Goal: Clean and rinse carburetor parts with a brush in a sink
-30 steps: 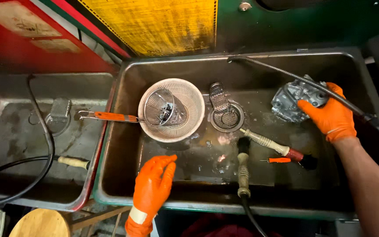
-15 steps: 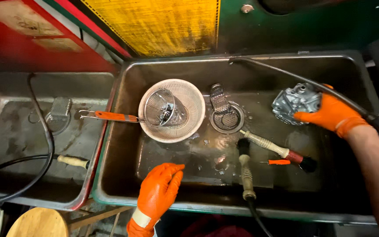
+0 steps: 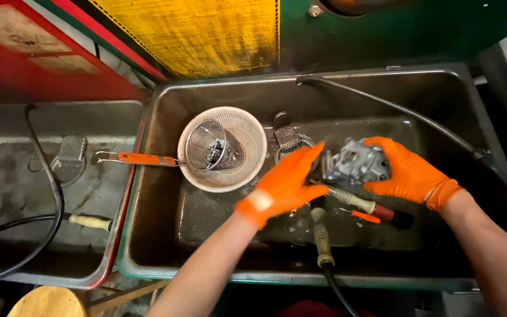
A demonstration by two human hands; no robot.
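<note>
Both my hands wear orange gloves and meet over a dark metal wash basin (image 3: 165, 235). My right hand (image 3: 409, 173) grips a grey cast metal part (image 3: 356, 164) from its right side. My left hand (image 3: 286, 185) reaches up to the part's left edge, fingers spread and touching it. Below the part lie a brush with a pale handle and red collar (image 3: 362, 205), a small orange-handled tool (image 3: 364, 216), and a nozzle on a black hose (image 3: 322, 238).
A wire strainer with an orange handle (image 3: 148, 158) rests in a white perforated bowl (image 3: 224, 149) at the basin's left. A mesh drain cover (image 3: 287, 138) sits behind my left hand. A black hose (image 3: 400, 111) crosses the back. A second tray (image 3: 7, 194) lies left.
My right hand carried the metal part from the basin's right side toward the middle. My left hand rose from the front rim to meet the part.
</note>
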